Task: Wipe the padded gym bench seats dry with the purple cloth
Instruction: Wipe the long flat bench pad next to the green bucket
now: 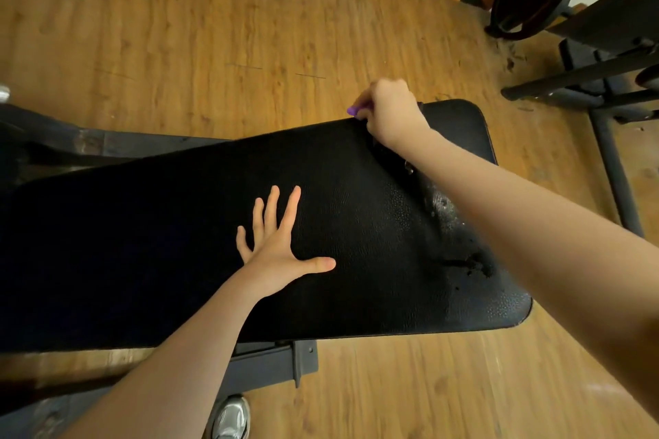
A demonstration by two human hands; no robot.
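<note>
With the left hand splayed flat on the long black textured padded bench seat, the right hand, fingers curled round the mostly hidden purple cloth at its far edge, should probably drag firmly toward the wet patch

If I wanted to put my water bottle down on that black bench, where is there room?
The long black padded bench pad lies bare from the flat left hand to its left end. The strip between that hand and the right forearm is also bare. Crowded: the far right corner, where the right hand grips the purple cloth.
</note>
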